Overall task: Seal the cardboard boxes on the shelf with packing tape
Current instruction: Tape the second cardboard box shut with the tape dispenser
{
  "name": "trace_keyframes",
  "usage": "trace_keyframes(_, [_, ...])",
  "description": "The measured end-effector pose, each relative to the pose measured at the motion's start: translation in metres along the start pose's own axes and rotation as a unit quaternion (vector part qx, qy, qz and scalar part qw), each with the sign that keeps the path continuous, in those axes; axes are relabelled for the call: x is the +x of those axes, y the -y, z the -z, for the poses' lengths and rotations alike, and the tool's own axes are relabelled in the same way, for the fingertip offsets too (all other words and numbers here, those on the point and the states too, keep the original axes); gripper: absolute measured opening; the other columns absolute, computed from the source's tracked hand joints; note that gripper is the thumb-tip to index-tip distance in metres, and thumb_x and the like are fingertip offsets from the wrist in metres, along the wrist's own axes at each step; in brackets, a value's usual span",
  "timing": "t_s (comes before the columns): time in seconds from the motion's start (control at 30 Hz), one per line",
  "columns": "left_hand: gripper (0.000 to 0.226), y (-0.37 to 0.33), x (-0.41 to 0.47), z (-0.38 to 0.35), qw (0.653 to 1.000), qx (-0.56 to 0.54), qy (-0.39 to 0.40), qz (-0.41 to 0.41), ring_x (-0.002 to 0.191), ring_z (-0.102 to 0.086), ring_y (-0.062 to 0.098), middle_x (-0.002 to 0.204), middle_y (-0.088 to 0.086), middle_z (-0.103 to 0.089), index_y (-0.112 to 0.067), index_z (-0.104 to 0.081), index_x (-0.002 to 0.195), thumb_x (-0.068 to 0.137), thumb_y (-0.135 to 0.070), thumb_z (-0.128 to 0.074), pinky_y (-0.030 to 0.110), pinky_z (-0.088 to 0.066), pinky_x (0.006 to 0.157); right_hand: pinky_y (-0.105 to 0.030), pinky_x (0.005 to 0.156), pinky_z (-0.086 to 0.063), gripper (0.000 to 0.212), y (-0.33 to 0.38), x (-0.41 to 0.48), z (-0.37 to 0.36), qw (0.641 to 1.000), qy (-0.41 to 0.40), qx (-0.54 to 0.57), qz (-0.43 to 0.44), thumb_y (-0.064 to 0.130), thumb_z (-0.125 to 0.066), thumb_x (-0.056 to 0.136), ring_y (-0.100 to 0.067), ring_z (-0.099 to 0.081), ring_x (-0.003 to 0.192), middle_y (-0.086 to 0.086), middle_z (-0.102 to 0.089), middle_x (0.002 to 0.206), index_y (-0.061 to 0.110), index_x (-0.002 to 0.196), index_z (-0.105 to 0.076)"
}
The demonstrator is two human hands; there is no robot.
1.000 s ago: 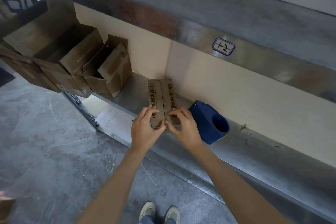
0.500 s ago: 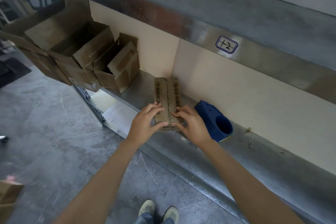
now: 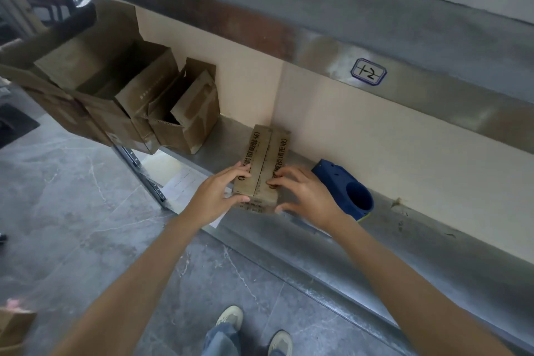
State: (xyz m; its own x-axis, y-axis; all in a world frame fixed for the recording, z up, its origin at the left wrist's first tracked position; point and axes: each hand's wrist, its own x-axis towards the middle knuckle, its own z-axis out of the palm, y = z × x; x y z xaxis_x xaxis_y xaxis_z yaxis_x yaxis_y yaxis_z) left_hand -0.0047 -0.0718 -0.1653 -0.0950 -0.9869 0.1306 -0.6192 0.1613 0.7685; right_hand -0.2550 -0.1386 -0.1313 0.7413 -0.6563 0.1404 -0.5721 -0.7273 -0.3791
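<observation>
A small cardboard box [image 3: 264, 153] with printed flaps lies on the metal shelf [image 3: 332, 228], its two top flaps folded shut and meeting at a centre seam. My left hand [image 3: 215, 196] grips its front left corner, fingers over the left flap and thumb against the front face. On the other side my right hand [image 3: 306, 196] holds the front right corner, bent fingertips on the right flap and thumb low at the box's edge. A blue tape dispenser [image 3: 344, 188] lies on the shelf just right of my right hand.
Several cardboard boxes [image 3: 179, 107] with their flaps up stand at the shelf's left end. An upper shelf beam with a label [image 3: 368, 72] runs overhead. A beige back panel closes the shelf behind. Grey floor and my shoes [image 3: 228, 318] lie below.
Both hands stay on the small box and its flaps stay folded down. The view has shifted a little, showing more of the boxes at the left.
</observation>
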Motion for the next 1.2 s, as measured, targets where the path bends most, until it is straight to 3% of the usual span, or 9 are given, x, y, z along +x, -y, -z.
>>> trace_keyframes(0.23, [0.036, 0.03, 0.014, 0.048, 0.999, 0.042, 0.021, -0.02, 0.127, -0.047, 0.003, 0.14, -0.019, -0.047, -0.026, -0.066, 0.118, 0.085, -0.019, -0.076, 0.033, -0.044, 0.105, -0.039, 0.115, -0.031, 0.056, 0.015, 0.026, -0.013, 0.999, -0.007, -0.018, -0.034, 0.033, -0.073, 0.085, -0.024, -0.037, 0.14, -0.001, -0.044, 0.15, 0.022, 0.137, -0.055])
trace_keyframes(0.37, [0.042, 0.04, 0.022, 0.058, 0.994, 0.096, -0.035, -0.034, 0.116, -0.046, 0.007, 0.124, -0.011, -0.049, -0.024, -0.068, 0.115, 0.076, -0.027, -0.084, 0.032, -0.046, 0.095, -0.047, 0.093, -0.053, 0.042, 0.027, 0.036, -0.027, 0.995, -0.057, -0.031, -0.074, 0.033, -0.071, 0.088, -0.029, -0.052, 0.125, -0.006, -0.056, 0.137, 0.018, 0.127, -0.063])
trace_keyframes(0.57, [0.051, 0.049, 0.018, 0.055, 0.998, 0.039, -0.039, -0.034, 0.109, -0.046, 0.002, 0.117, -0.014, -0.039, -0.023, -0.06, 0.128, 0.081, -0.029, -0.079, 0.028, -0.052, 0.089, -0.042, 0.075, -0.057, 0.043, 0.038, 0.049, -0.036, 0.987, -0.105, -0.069, -0.096, 0.033, -0.079, 0.08, -0.028, -0.059, 0.107, -0.004, -0.063, 0.117, 0.02, 0.118, -0.066])
trace_keyframes(0.73, [0.099, 0.044, 0.015, 0.05, 0.999, 0.045, -0.022, 0.005, 0.122, -0.038, 0.009, 0.127, -0.009, -0.034, -0.023, -0.05, 0.138, 0.06, -0.081, -0.067, 0.025, -0.041, 0.097, -0.033, 0.069, -0.05, 0.046, 0.05, 0.055, -0.041, 0.983, -0.13, -0.078, -0.107, 0.035, -0.085, 0.072, -0.027, -0.061, 0.094, -0.004, -0.063, 0.104, 0.02, 0.112, -0.068])
trace_keyframes(0.8, [0.11, 0.04, 0.017, 0.047, 0.996, 0.08, -0.028, 0.014, 0.121, -0.037, 0.015, 0.129, -0.006, -0.035, -0.023, -0.048, 0.138, 0.05, -0.087, -0.065, 0.03, -0.043, 0.096, -0.034, 0.068, -0.051, 0.048, 0.053, 0.057, -0.042, 0.982, -0.131, -0.08, -0.111, 0.036, -0.087, 0.07, -0.027, -0.061, 0.091, -0.004, -0.062, 0.102, 0.02, 0.111, -0.069])
trace_keyframes(0.93, [0.096, 0.041, 0.024, 0.048, 0.997, 0.069, -0.022, -0.003, 0.119, -0.038, 0.014, 0.13, -0.008, -0.034, -0.024, -0.047, 0.134, 0.055, -0.07, -0.075, 0.036, -0.047, 0.096, -0.045, 0.084, -0.054, 0.056, 0.047, 0.056, -0.03, 0.98, -0.119, -0.078, -0.137, 0.041, -0.084, 0.071, -0.027, -0.059, 0.111, -0.003, -0.062, 0.119, 0.019, 0.119, -0.067])
trace_keyframes(1.03, [0.089, 0.048, 0.032, 0.058, 0.999, 0.015, 0.038, -0.028, 0.125, -0.037, 0.003, 0.135, -0.016, -0.031, -0.027, -0.041, 0.137, 0.062, -0.059, -0.078, 0.035, -0.042, 0.104, -0.052, 0.106, -0.04, 0.075, 0.029, 0.047, -0.018, 0.974, -0.084, -0.041, -0.207, 0.044, -0.083, 0.072, -0.029, -0.042, 0.132, -0.001, -0.045, 0.144, 0.024, 0.138, -0.053])
trace_keyframes(1.13, [0.089, 0.058, 0.042, 0.067, 0.996, -0.047, 0.068, -0.015, 0.133, -0.035, 0.002, 0.141, -0.02, -0.028, -0.035, -0.033, 0.14, 0.067, -0.039, -0.084, 0.036, -0.036, 0.112, -0.045, 0.119, -0.023, 0.089, 0.011, 0.038, -0.016, 0.964, -0.036, -0.008, -0.264, 0.05, -0.079, 0.073, -0.024, -0.022, 0.145, 0.003, -0.023, 0.158, 0.029, 0.149, -0.038])
trace_keyframes(1.2, [0.089, 0.063, 0.049, 0.069, 0.993, -0.083, 0.079, 0.003, 0.135, -0.035, 0.002, 0.14, -0.019, -0.032, -0.038, -0.032, 0.14, 0.068, -0.029, -0.084, 0.037, -0.033, 0.116, -0.03, 0.115, -0.023, 0.087, 0.007, 0.032, -0.021, 0.953, -0.047, 0.058, -0.294, 0.043, -0.081, 0.074, -0.017, -0.021, 0.145, 0.006, -0.016, 0.161, 0.033, 0.148, -0.037])
